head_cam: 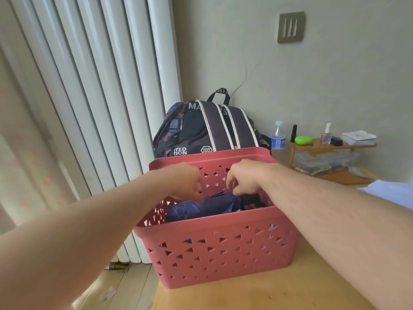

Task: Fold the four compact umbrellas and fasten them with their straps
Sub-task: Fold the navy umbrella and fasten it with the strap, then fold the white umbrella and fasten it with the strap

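Observation:
A pink perforated plastic basket stands on the wooden table in front of me. Inside it lies a dark blue folded umbrella, and beside it at the right a darker umbrella shows only in part. Both my hands reach down over the basket's opening. My left hand hovers above the blue umbrella with its fingers curled downward, blurred; I cannot tell if it holds anything. My right hand has its fingers curled down at the umbrellas' top, fingertips hidden behind them.
A dark backpack stands right behind the basket against the wall. White vertical blinds hang at the left. A small wooden shelf at the right carries a bottle, nail polish, a green case and notebooks. The table's left edge drops to the floor.

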A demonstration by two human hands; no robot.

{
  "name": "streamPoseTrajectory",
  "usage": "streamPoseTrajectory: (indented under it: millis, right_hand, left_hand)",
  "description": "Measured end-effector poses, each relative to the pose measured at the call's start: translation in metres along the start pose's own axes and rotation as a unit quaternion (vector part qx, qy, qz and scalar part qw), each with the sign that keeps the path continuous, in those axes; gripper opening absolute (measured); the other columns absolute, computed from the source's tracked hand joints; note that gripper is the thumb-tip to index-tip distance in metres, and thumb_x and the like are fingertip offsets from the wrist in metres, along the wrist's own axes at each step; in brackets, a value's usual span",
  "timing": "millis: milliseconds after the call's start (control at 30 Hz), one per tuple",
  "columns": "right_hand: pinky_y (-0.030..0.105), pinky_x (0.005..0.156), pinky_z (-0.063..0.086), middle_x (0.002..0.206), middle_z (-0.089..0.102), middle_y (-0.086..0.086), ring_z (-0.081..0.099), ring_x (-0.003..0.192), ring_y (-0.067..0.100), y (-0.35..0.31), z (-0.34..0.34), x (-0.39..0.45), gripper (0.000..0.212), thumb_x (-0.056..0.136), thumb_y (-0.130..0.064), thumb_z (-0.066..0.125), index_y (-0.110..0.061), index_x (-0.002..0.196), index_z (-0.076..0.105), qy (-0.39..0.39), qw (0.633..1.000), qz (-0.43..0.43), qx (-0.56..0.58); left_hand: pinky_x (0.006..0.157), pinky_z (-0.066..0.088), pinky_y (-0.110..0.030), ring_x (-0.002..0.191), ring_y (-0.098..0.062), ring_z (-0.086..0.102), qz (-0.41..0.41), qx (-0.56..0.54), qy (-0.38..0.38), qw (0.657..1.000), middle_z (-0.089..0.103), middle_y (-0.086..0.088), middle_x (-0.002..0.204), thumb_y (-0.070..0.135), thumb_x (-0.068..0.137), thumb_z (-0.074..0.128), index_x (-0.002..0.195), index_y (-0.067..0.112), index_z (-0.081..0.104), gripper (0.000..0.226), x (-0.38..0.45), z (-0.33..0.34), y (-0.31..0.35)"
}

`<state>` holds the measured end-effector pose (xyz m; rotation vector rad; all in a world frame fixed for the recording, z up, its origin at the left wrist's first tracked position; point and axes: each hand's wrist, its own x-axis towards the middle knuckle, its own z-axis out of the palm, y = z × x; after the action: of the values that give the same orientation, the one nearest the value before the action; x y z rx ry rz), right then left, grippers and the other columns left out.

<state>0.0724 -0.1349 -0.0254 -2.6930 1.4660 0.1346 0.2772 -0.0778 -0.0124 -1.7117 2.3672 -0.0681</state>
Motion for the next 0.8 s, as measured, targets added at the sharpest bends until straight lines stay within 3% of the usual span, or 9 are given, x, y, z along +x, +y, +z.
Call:
streamPoseTrajectory:
  millis: [67, 167, 233, 300, 367, 533, 633, 733, 800]
  right_hand:
    - [0.033, 0.09, 0.057, 0.103, 0.075, -0.016, 0.07, 0.093, 0.012, 0.01, -0.022, -0.014, 0.02, 0.09, -0.03, 0.071, -0.036, 0.108, 0.078, 0.106, 0.988, 0.0, 0.109]
    - [0.037, 0.085, 0.059, 0.089, 0.078, -0.01, 0.074, 0.082, 0.014, 0.049, -0.053, -0.052, 0.01, 0.089, -0.025, 0.071, -0.031, 0.094, 0.077, 0.258, 0.91, 0.048, 0.32]
    - [0.032, 0.083, 0.056, 0.087, 0.077, -0.012, 0.07, 0.08, 0.009, 0.086, -0.058, -0.093, 0.009, 0.088, -0.025, 0.07, -0.031, 0.089, 0.077, 0.313, 0.896, 0.096, 0.301]
    - [0.026, 0.078, 0.051, 0.09, 0.075, -0.014, 0.067, 0.086, 0.007, 0.118, -0.046, -0.139, 0.009, 0.091, -0.024, 0.07, -0.03, 0.092, 0.077, 0.322, 0.903, 0.145, 0.244]
    - [0.022, 0.071, 0.046, 0.092, 0.074, -0.013, 0.066, 0.087, 0.008, 0.147, -0.021, -0.185, 0.01, 0.093, -0.021, 0.07, -0.028, 0.094, 0.077, 0.315, 0.897, 0.203, 0.234]
    - [0.022, 0.071, 0.044, 0.098, 0.075, -0.01, 0.062, 0.08, 0.002, 0.204, 0.066, -0.281, 0.017, 0.093, -0.016, 0.069, -0.032, 0.088, 0.074, 0.277, 0.857, 0.344, 0.266]
    - [0.004, 0.065, 0.038, 0.098, 0.071, -0.011, 0.057, 0.082, -0.006, 0.219, 0.113, -0.314, 0.017, 0.094, -0.014, 0.066, -0.027, 0.097, 0.075, 0.284, 0.831, 0.4, 0.261]
    - [0.025, 0.078, 0.048, 0.109, 0.074, 0.0, 0.064, 0.093, 0.017, 0.232, 0.15, -0.321, 0.015, 0.095, -0.028, 0.066, -0.021, 0.106, 0.074, 0.245, 0.82, 0.448, 0.257]
    - [0.039, 0.086, 0.052, 0.112, 0.068, 0.007, 0.062, 0.101, 0.03, 0.244, 0.171, -0.321, 0.039, 0.091, -0.057, 0.056, -0.021, 0.102, 0.064, 0.137, 0.837, 0.496, 0.186]
  left_hand:
    - [0.096, 0.055, -0.035, 0.099, -0.018, 0.07, 0.032, -0.029, 0.088, 0.995, 0.077, 0.006, 0.107, 0.041, 0.094, 0.064, 0.113, 0.028, 0.078, 0.027, -0.007, -0.023, 0.026]
    - [0.094, 0.051, -0.031, 0.097, -0.019, 0.07, 0.094, -0.133, 0.269, 0.949, 0.077, 0.004, 0.103, 0.027, 0.095, 0.062, 0.113, 0.025, 0.078, 0.024, -0.013, -0.046, 0.083]
    - [0.086, 0.047, -0.028, 0.091, -0.018, 0.066, 0.162, -0.196, 0.374, 0.892, 0.073, 0.005, 0.093, 0.022, 0.091, 0.065, 0.107, 0.024, 0.078, 0.021, -0.013, -0.054, 0.132]
    - [0.081, 0.046, -0.029, 0.088, -0.016, 0.059, 0.237, -0.222, 0.41, 0.852, 0.063, 0.008, 0.086, 0.019, 0.088, 0.066, 0.1, 0.022, 0.078, 0.017, -0.008, -0.05, 0.179]
    - [0.082, 0.049, -0.03, 0.095, -0.019, 0.06, 0.285, -0.229, 0.385, 0.847, 0.064, 0.004, 0.094, 0.019, 0.087, 0.067, 0.101, 0.022, 0.077, 0.018, 0.005, -0.035, 0.222]
    - [0.097, 0.051, -0.038, 0.115, -0.024, 0.061, 0.262, -0.253, 0.187, 0.912, 0.061, -0.003, 0.123, 0.027, 0.09, 0.064, 0.118, 0.028, 0.073, 0.029, 0.052, 0.036, 0.3]
    - [0.1, 0.05, -0.039, 0.124, -0.027, 0.057, 0.234, -0.245, 0.094, 0.936, 0.051, -0.002, 0.141, 0.03, 0.094, 0.062, 0.133, 0.03, 0.064, 0.038, 0.069, 0.073, 0.343]
    - [0.11, 0.044, -0.039, 0.137, -0.026, 0.048, 0.21, -0.277, 0.041, 0.937, 0.037, 0.002, 0.157, 0.048, 0.099, 0.057, 0.15, 0.037, 0.046, 0.053, 0.078, 0.099, 0.376]
    - [0.118, 0.031, -0.041, 0.146, -0.027, 0.033, 0.191, -0.267, 0.044, 0.944, 0.034, 0.003, 0.16, 0.063, 0.099, 0.049, 0.153, 0.04, 0.04, 0.06, 0.081, 0.116, 0.39]
